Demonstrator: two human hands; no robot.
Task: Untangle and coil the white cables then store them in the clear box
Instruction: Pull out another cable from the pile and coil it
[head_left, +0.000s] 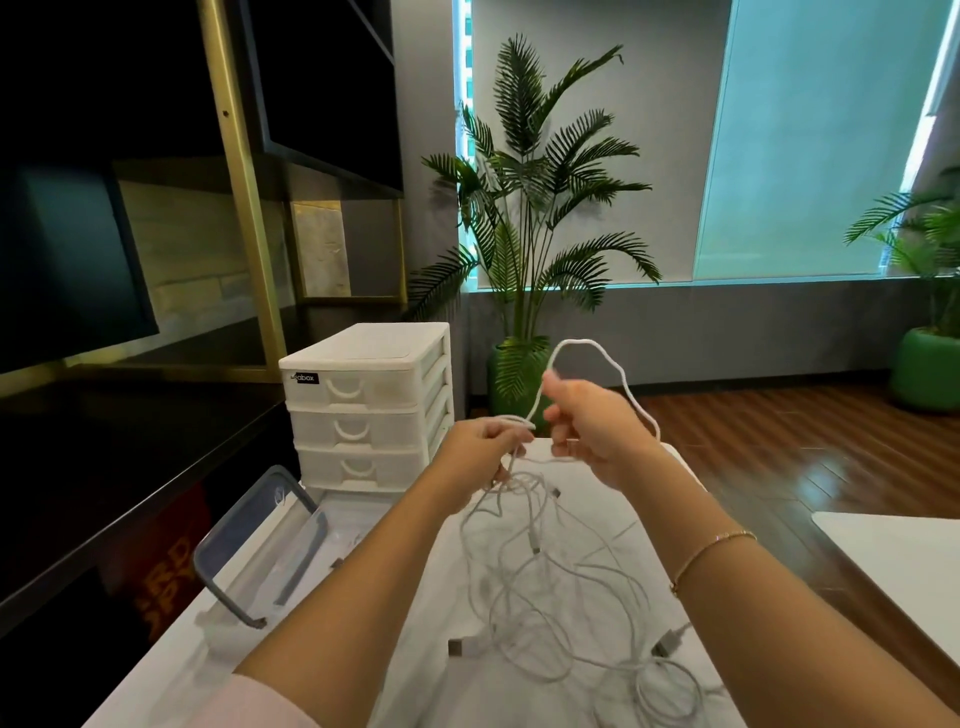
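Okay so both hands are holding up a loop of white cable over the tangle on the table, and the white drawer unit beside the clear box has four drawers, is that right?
Not quite. The head view shows the drawer unit has three drawers, not four. The rest holds: the left hand and right hand hold up a loop of white cable above the tangle on the table, beside the clear box.

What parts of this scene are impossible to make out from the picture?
Head view only:
- Left hand's fingertips: curled behind the thin white cables.
- How many cables: the tangle overlaps itself.
- Clear plastic box: its inside is blurred by its tilted lid.
- White three-drawer organiser: fronts shut, contents hidden.
- White marble-look table: cut off by the bottom edge.
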